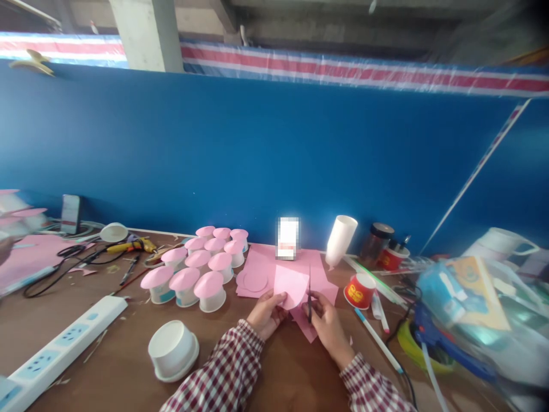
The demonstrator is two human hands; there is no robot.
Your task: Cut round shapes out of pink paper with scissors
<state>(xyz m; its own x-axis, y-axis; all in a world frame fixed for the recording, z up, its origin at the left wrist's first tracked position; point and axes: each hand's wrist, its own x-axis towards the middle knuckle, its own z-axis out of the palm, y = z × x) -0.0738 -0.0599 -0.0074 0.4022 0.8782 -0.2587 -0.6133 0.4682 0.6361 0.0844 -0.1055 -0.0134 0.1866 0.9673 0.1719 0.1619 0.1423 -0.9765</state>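
My left hand (pixel 266 314) pinches a piece of pink paper (pixel 288 283) by its lower left edge. The paper's lower right side is cut to a curve. My right hand (pixel 326 323) is closed on a pair of dark scissors (pixel 309 303), held upright against the right edge of that paper. Pink sheets (pixel 315 263) lie flat behind and under both hands, one with a rounded outline showing on its left part. Left of them stand several white paper cups (pixel 213 301), each topped with a pink paper disc (pixel 209 284).
A white tub (pixel 171 346) sits at front left, beside a power strip (pixel 64 355). Yellow glue gun (pixel 132 245) and cables lie behind. On the right are a red cup (pixel 360 292), markers (pixel 380 340), a tall white cup (pixel 341 240), a blue glue gun (pixel 450 346) and plastic bags.
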